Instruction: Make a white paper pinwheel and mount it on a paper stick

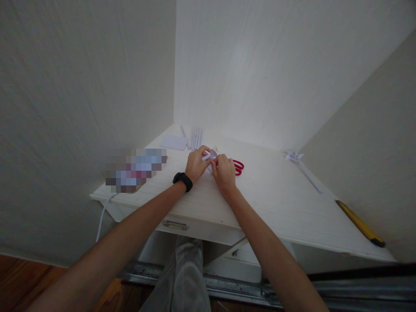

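Close together over the middle of the white desk, my left hand [195,164] and my right hand [225,172] both pinch a small piece of white folded paper [213,154]. A curled part of the paper rises between the fingertips; the rest is hidden by the fingers. A black band [183,181] circles my left wrist. Just right of my right hand lie scissors with red handles [238,167], their blades out of sight behind the hand. Behind my left hand are a flat white paper sheet [174,142] and several thin white paper sticks [196,138].
A white paper pinwheel [294,157] on a stick lies at the desk's right side. Nearer, a yellow and black tool [360,223] rests by the right wall. On the left is a blurred-out device [138,171] with a white cable [102,216]. Walls enclose the desk [269,208].
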Action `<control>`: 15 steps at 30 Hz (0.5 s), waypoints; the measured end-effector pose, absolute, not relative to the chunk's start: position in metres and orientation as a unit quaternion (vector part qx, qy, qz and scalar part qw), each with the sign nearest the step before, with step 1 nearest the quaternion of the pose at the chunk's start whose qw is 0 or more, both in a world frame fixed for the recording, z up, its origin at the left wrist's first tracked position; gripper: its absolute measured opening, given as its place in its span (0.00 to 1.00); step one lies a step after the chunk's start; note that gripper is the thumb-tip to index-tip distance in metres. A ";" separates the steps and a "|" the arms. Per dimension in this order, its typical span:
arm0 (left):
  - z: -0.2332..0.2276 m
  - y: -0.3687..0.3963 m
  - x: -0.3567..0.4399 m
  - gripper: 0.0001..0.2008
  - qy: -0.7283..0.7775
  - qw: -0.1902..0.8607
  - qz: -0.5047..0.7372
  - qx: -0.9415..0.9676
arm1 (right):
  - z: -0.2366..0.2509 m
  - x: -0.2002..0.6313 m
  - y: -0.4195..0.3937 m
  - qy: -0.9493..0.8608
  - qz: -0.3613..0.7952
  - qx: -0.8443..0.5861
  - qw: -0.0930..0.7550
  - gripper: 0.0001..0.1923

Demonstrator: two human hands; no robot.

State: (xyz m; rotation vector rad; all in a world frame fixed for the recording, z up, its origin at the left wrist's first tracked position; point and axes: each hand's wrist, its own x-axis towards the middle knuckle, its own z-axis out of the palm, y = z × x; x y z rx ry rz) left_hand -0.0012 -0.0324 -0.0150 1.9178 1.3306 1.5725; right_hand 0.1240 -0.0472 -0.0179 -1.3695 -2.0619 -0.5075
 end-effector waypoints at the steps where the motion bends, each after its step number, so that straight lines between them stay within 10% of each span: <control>1: -0.014 -0.033 -0.001 0.12 0.466 0.163 0.551 0.673 | -0.018 0.124 -0.047 -0.776 -0.193 -0.522 0.298 0.10; 15: -0.014 -0.033 -0.001 0.12 0.465 0.167 0.555 0.669 | -0.020 0.127 -0.043 -0.776 -0.169 -0.514 0.324 0.10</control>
